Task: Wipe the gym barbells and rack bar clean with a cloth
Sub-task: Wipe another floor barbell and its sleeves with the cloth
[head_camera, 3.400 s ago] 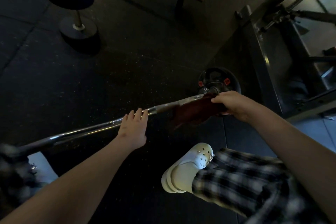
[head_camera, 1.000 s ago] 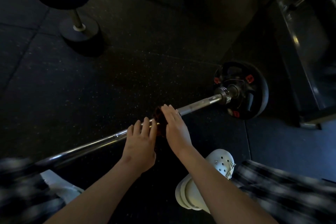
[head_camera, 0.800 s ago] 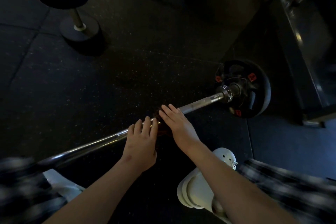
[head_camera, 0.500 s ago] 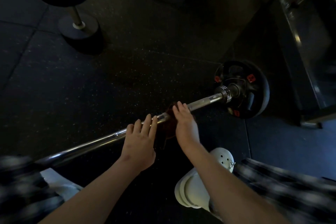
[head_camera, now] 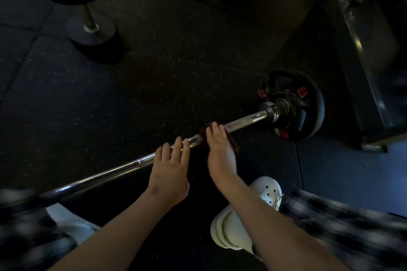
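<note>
Nearest the camera, blurred black-and-white plaid trousers (head_camera: 352, 229) and a white perforated clog (head_camera: 267, 189) frame two bare forearms. The left hand (head_camera: 170, 169) rests on the long shiny chrome barbell bar (head_camera: 110, 175), its fingers spread straight across the steel. Just beside it, the right hand (head_camera: 220, 150) presses a dark red cloth (head_camera: 233, 141) onto the bar with fingers laid fairly straight; its thumb is hidden. The bar lies low over the black speckled rubber floor (head_camera: 154, 72) and runs diagonally up to the right. There a ribbed steel collar (head_camera: 272, 112) meets a black weight plate with red tags (head_camera: 310, 103). Farther left a round-headed dumbbell (head_camera: 88, 22) stands on end. A dark metal rack frame (head_camera: 363, 50) stands at far right.
</note>
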